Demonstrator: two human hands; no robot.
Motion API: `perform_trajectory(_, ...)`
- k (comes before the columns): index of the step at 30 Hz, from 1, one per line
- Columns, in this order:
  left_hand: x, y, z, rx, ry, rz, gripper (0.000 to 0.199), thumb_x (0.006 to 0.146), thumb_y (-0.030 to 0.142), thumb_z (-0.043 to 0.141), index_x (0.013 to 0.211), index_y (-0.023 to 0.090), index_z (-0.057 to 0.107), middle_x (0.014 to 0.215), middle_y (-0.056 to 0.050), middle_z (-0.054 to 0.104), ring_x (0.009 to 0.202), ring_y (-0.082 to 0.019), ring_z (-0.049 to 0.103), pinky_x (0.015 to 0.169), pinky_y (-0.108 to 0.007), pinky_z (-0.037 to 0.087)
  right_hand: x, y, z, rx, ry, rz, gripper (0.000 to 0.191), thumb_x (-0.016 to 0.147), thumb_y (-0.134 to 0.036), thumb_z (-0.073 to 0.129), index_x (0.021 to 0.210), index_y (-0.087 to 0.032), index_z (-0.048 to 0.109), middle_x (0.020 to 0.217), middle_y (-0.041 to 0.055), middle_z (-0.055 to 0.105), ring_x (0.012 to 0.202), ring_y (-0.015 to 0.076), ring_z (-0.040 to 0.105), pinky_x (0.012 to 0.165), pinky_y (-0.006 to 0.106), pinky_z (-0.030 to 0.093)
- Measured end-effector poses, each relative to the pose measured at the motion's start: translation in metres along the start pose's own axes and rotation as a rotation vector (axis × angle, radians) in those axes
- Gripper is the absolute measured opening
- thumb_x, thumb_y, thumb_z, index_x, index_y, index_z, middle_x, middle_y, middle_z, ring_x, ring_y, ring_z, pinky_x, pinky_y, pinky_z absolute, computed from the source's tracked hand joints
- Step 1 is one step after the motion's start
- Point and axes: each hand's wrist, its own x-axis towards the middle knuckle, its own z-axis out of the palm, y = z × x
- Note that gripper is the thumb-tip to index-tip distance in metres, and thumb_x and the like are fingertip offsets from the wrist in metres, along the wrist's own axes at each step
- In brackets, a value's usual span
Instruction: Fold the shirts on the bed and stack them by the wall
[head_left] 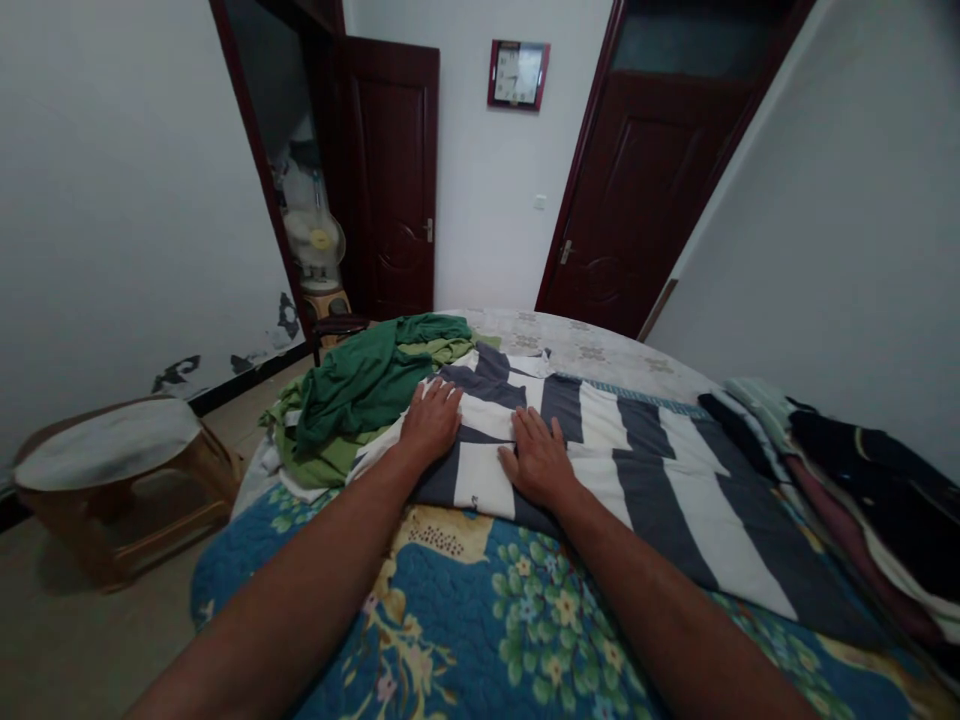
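Observation:
A grey and white striped garment [660, 480] lies spread over a blue floral quilt [450, 600] on a round table. My left hand [431, 418] rests flat on the garment's left part, palm down. To its right, my right hand [538, 458] also lies flat on the stripes, its fingers a little apart and the thumb out to the left. Neither hand grips anything. Beside my left hand, on the left, is a crumpled heap of dark green cloth [360, 385] and lighter green cloth [330, 462].
Folded clothes [885, 490] are stacked at the table's right side. A patterned white tablecloth [600, 345] shows at the far edge. On the left floor stands a wooden stool [112, 450]. Behind are two dark red doors, a wall clock [518, 76] and a fan [319, 240].

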Motion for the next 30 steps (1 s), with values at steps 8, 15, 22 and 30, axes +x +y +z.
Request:
perform_trajectory(8, -0.014, 0.028, 0.006, -0.037, -0.247, 0.117, 0.067, 0.111, 0.056, 0.037, 0.167, 0.022, 0.047, 0.178, -0.014, 0.039, 0.165, -0.039, 0.033, 0.132, -0.063, 0.027, -0.001, -0.003, -0.001, 0.104, -0.088, -0.198, 0.064, 0.110, -0.047, 0.048, 0.163, -0.011, 0.051, 0.171, 0.0186, 0.047, 0.162, 0.0320, 0.039, 0.136, 0.055, 0.025)
perform_trajectory(15, -0.004, 0.018, 0.016, -0.003, -0.259, 0.100, 0.073, 0.110, 0.061, 0.033, 0.170, 0.021, 0.044, 0.180, -0.014, 0.035, 0.167, -0.040, 0.028, 0.132, -0.066, 0.023, -0.003, 0.005, -0.006, 0.127, -0.108, -0.029, 0.074, 0.110, -0.056, 0.044, 0.170, -0.012, 0.039, 0.179, 0.0169, 0.033, 0.168, 0.0328, 0.024, 0.136, 0.062, 0.018)
perform_trajectory(22, 0.000, 0.015, 0.016, 0.004, -0.267, 0.074, 0.073, 0.109, 0.061, 0.031, 0.170, 0.023, 0.045, 0.180, -0.012, 0.035, 0.168, -0.037, 0.027, 0.132, -0.065, 0.023, -0.030, 0.041, -0.021, 0.067, -0.092, 0.191, 0.086, 0.109, -0.066, 0.039, 0.172, -0.007, 0.034, 0.180, 0.0191, 0.028, 0.169, 0.0350, 0.019, 0.137, 0.059, 0.011)
perform_trajectory(30, 0.000, 0.018, 0.008, 0.026, -0.283, 0.075, 0.074, 0.109, 0.059, 0.029, 0.170, 0.020, 0.044, 0.179, -0.016, 0.036, 0.167, -0.038, 0.030, 0.131, -0.066, 0.025, -0.102, 0.169, -0.056, -0.105, -0.109, 0.575, 0.080, 0.112, -0.062, 0.033, 0.171, -0.009, 0.035, 0.179, 0.0213, 0.030, 0.168, 0.0354, 0.024, 0.134, 0.064, 0.015)
